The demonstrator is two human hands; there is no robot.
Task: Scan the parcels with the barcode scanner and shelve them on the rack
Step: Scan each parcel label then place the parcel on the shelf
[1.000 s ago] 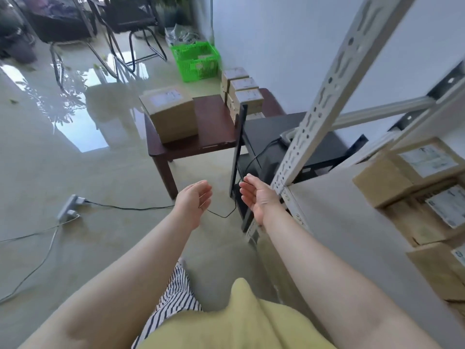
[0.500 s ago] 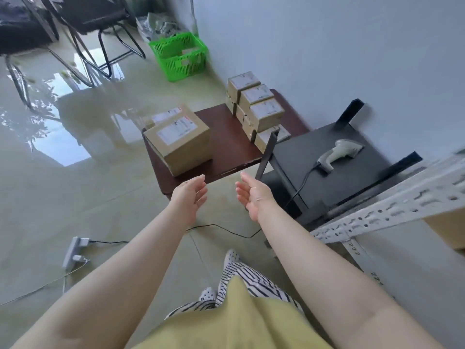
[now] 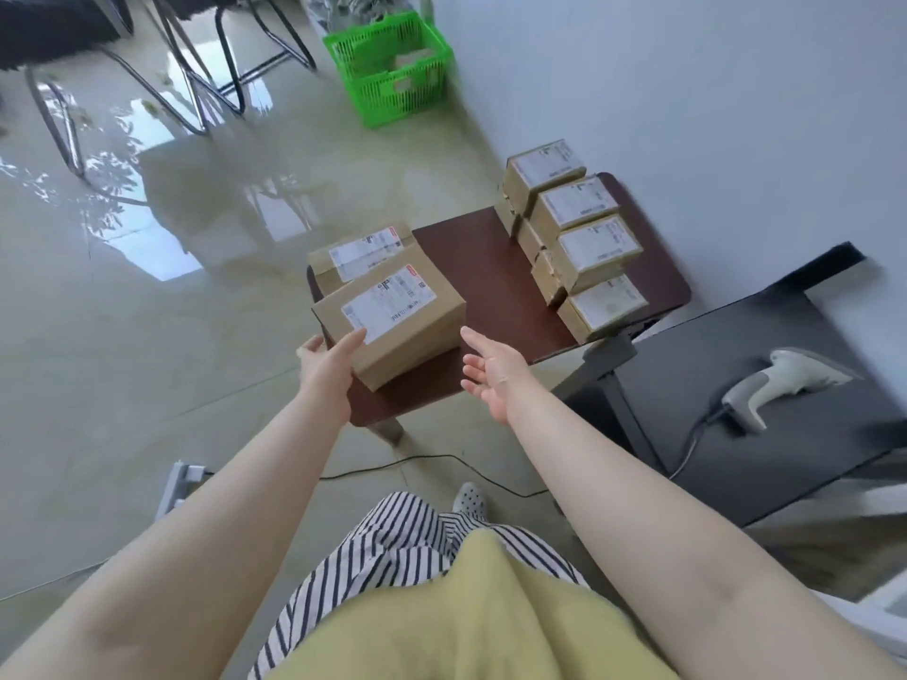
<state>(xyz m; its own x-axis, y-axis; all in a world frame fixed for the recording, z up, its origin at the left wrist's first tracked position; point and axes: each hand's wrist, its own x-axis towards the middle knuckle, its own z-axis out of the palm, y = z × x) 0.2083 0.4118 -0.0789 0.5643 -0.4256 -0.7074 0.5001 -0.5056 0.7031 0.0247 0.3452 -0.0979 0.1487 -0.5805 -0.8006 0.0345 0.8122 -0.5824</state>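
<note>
Both hands are now farther forward than half a second ago: the left hand [image 3: 328, 368], fingers straight, touches the near corner of the parcel [image 3: 392, 320] on the bench [image 3: 495, 282]; the right hand [image 3: 493, 373] hangs spread just beside it. The rack is gone from view. The scanner [image 3: 780, 385] lies on the black stand [image 3: 736, 449], blurred. Label print is unreadable.

Both bare forearms reach forward and slightly inward from the bottom corners; the left hand [image 3: 328, 373] is extended with straight fingers, fingertips [image 3: 354, 339] and thumb spread apart, palm turned toward the right; the right hand [image 3: 493, 377] is held palm up and inward, fingers loosely straight and a little splayed, holding nothing; the two hands are apart
</note>
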